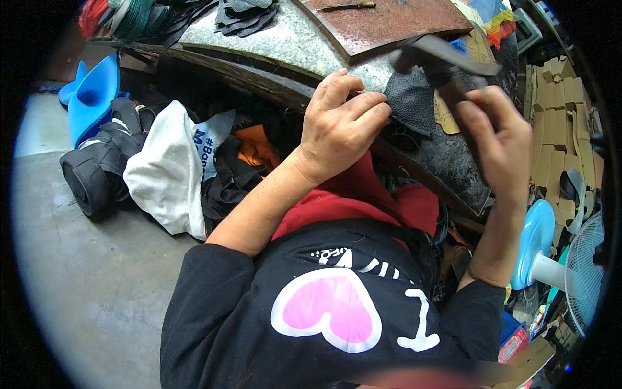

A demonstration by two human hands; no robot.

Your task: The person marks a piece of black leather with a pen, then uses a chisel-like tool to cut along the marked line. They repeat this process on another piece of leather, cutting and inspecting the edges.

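Observation:
My right hand [499,139] is closed round the dark handle of a hammer [447,58], whose head is raised over the worktable and slightly smeared by motion. Below the hammer head lies a piece of black grained leather [411,100] at the table's near edge. My left hand [343,120] rests at that edge with its fingers curled, the fingertips at the leather's left side. Those fingers look pinched on the leather, though their tips are partly hidden.
A reddish-brown slab [395,26] with a small thin tool [346,6] lies on the speckled tabletop [272,48]. Black leather pieces [245,16] are stacked at the far left. Cloths [165,165] hang at the left; a fan [586,272] and cardboard pieces [557,117] are at the right.

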